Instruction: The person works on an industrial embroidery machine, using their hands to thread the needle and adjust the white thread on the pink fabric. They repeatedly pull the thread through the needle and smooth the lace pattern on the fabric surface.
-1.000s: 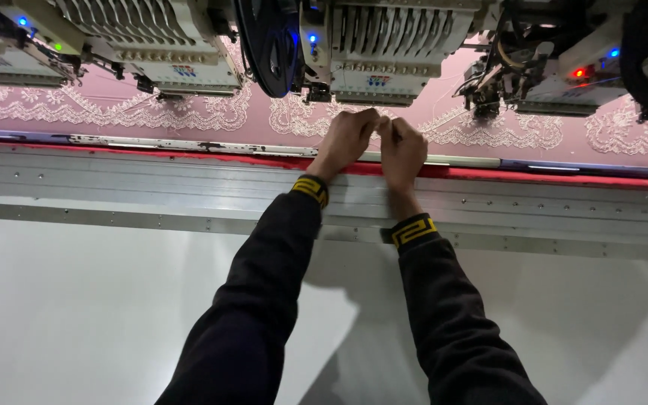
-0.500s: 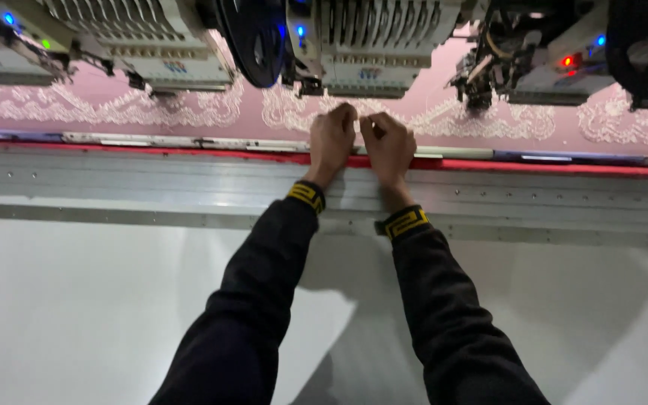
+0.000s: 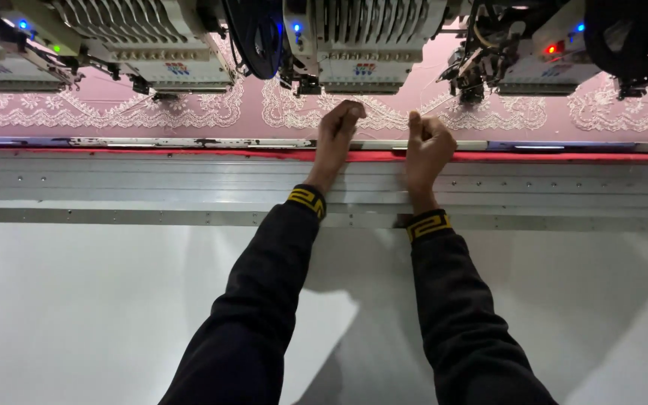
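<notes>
Both arms reached forward over the metal frame rail [image 3: 151,184] of a multi-head embroidery machine. The left hand [image 3: 337,135] and right hand [image 3: 425,146] were curled into loose fists, fingers pinched shut, a small gap apart; probably gripping a fine thread between them, but no thread was visible, so I cannot tell what they were clamped on. Both sat over the pink fabric [image 3: 99,101] with white lace embroidery [image 3: 211,112], stretched flat under the heads, likely so stitching stays even. They were just in front of the middle embroidery head [image 3: 361,45], near its needles. A red strip [image 3: 189,154] edged the fabric. Black sleeves with yellow-patterned cuffs [image 3: 307,201]. Below lay a plain white table surface [image 3: 76,315], dim workshop light.
</notes>
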